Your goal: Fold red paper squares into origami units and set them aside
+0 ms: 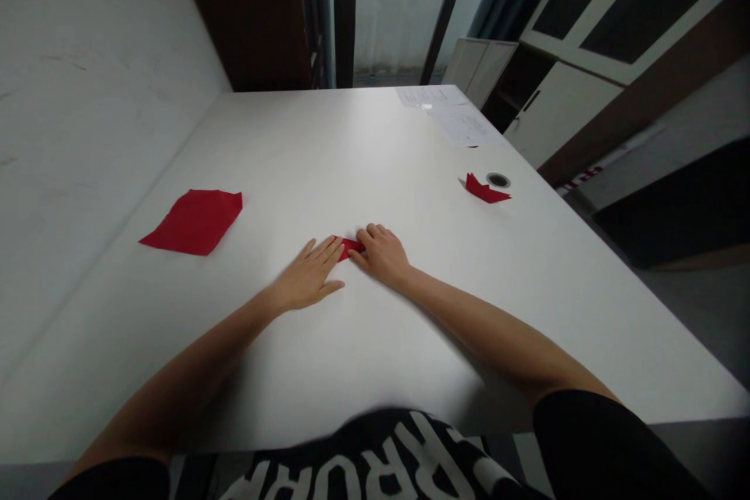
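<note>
A small folded piece of red paper (351, 247) lies on the white table (363, 164), mostly hidden between my two hands. My left hand (308, 275) lies flat with fingers stretched out, its fingertips resting on the paper's left end. My right hand (380, 254) has its fingers curled down and pressed on the paper's right end.
A flat stack of red paper sheets (194, 220) lies at the left of the table. A finished red folded shape (485, 189) sits at the right beside a round cable hole (498, 180). White printed sheets (451, 116) lie at the far edge. Cabinets (562, 105) stand at the right.
</note>
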`<state>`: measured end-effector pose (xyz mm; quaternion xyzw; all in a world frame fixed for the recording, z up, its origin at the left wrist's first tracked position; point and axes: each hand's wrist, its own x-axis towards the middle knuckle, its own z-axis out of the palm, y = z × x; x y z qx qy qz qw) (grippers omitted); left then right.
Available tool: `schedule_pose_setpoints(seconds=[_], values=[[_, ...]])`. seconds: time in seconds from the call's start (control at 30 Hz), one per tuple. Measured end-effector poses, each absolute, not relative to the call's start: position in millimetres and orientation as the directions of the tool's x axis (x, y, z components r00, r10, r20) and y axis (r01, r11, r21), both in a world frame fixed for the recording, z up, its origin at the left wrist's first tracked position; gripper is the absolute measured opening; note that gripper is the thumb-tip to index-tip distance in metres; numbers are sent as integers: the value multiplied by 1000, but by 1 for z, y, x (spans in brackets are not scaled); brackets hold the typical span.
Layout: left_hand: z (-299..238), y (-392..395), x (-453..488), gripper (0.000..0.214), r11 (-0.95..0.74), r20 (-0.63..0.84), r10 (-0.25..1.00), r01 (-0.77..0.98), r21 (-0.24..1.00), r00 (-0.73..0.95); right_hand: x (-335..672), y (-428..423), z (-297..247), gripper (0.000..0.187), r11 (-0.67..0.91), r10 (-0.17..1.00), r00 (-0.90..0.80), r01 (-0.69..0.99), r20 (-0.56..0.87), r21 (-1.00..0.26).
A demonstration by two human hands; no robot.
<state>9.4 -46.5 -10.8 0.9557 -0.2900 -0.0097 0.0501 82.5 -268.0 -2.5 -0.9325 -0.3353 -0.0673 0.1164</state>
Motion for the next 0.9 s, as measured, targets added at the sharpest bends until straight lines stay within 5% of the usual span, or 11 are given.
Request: schedule_pose_setpoints(seconds=[0.23, 0.9], values=[[-13, -49, 8, 76, -835, 36, -540, -540, 107, 841, 84, -266, -3, 36, -770, 584, 789, 613, 192, -176], [-11, -47, 10, 67, -822, 44, -552, -552, 141, 833, 93, -282, -9, 16, -754, 567, 782, 619, 258, -219]])
